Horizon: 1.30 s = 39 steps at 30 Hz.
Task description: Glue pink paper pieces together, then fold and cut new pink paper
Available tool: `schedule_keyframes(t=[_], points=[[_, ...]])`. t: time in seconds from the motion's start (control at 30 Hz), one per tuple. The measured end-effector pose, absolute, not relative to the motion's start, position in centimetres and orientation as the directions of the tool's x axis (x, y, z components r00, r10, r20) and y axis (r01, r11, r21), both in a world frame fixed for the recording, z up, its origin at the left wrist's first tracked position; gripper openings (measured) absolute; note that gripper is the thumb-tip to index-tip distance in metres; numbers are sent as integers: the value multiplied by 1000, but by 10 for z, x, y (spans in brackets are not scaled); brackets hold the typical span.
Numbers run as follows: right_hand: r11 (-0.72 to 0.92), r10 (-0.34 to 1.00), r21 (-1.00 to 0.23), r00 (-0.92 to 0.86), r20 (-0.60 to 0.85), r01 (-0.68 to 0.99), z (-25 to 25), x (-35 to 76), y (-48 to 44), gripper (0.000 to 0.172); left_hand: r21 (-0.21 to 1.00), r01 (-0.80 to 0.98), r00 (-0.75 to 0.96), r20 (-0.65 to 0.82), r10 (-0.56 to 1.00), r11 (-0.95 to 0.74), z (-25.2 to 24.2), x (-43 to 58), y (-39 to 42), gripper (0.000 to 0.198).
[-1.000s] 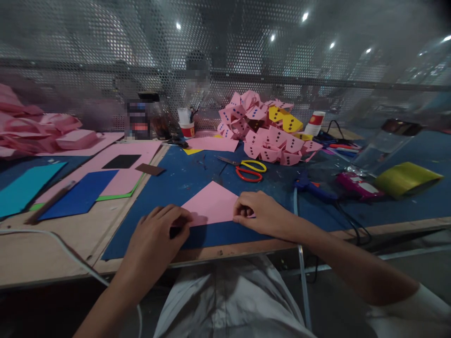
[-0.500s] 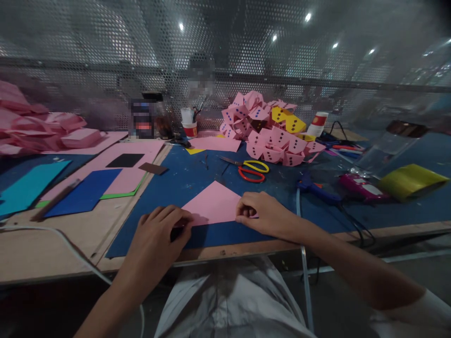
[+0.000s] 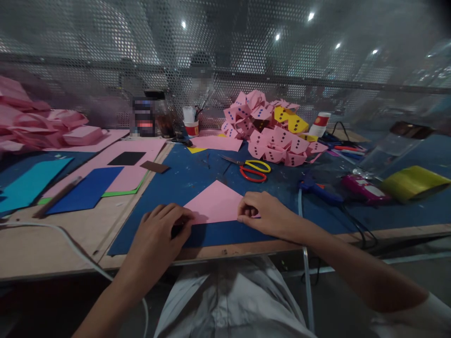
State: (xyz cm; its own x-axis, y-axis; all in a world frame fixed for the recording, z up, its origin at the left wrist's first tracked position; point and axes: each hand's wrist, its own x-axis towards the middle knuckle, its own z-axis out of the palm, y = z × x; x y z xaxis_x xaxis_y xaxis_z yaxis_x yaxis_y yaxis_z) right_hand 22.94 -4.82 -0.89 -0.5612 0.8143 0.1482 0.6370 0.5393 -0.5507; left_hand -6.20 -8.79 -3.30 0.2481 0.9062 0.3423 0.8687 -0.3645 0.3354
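Note:
A pink sheet of paper (image 3: 215, 205) lies on the blue mat, its pointed corner facing away from me and a straight edge towards me. My left hand (image 3: 165, 225) pinches its left end between thumb and fingers. At the opposite end, my right hand (image 3: 259, 212) has its fingertips closed on the paper, hiding that corner. Beyond the paper lies a pair of scissors (image 3: 254, 170) with one red and one yellow handle loop.
Folded pink paper pieces with dark dots (image 3: 278, 145) are heaped at the back. A blue glue gun (image 3: 322, 188), a magenta tool (image 3: 364, 189) and a clear jar (image 3: 391, 148) are on the right. Blue card (image 3: 86, 190) and a white cable (image 3: 66, 241) lie left.
Both hands keep their hold at the ends of the pink paper, almost unmoved. The whole view has shifted slightly.

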Motion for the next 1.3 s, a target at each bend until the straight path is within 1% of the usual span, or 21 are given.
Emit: schedule_keyframes(t=[0.17, 0.37, 0.57, 0.83, 1.03, 1.3], points=[[550, 808, -550, -567, 160, 628, -11, 230, -47, 3, 350, 866, 240, 336, 911, -357, -34, -62, -87, 14], [553, 807, -551, -567, 168, 625, -14, 231, -47, 5, 321, 885, 231, 330, 916, -338, -32, -62, -86, 14], [548, 809, -550, -566, 157, 630, -11, 231, -48, 5, 377, 847, 251, 336, 908, -374, -34, -67, -84, 15], [549, 808, -562, -565, 168, 618, -14, 231, -47, 5, 344, 859, 256, 354, 900, -379, -36, -67, -83, 12], [551, 807, -561, -565, 169, 618, -13, 231, -47, 4, 367, 825, 285, 386, 878, -429, -34, -70, -82, 11], [545, 810, -559, -566, 156, 625, -11, 231, -47, 4, 402, 821, 261, 369, 892, -407, -35, -74, -83, 14]])
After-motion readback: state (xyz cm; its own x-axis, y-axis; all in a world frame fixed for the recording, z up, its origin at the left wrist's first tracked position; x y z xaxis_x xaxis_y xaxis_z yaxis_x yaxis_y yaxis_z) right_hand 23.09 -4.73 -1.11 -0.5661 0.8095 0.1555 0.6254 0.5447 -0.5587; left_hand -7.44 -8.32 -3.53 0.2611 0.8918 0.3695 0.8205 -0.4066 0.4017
